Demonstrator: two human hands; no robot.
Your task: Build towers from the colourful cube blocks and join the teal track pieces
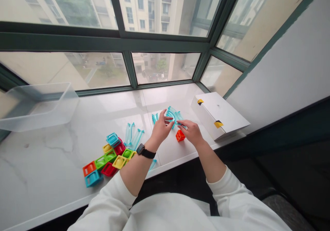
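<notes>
Though partly behind the left hand [160, 128], a curved turquoise track [172, 116]

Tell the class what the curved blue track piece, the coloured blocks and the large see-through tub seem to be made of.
The curved track piece looks like glossy, transparent blue plastic: light passes through it. The coloured blocks seem to be opaque moulded plastic with a smooth sheen. The tub looks like translucent, slightly frosted plastic, as the window frame shows faintly through it.

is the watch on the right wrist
No, the black smartwatch is on the wrist of the left hand.
</notes>
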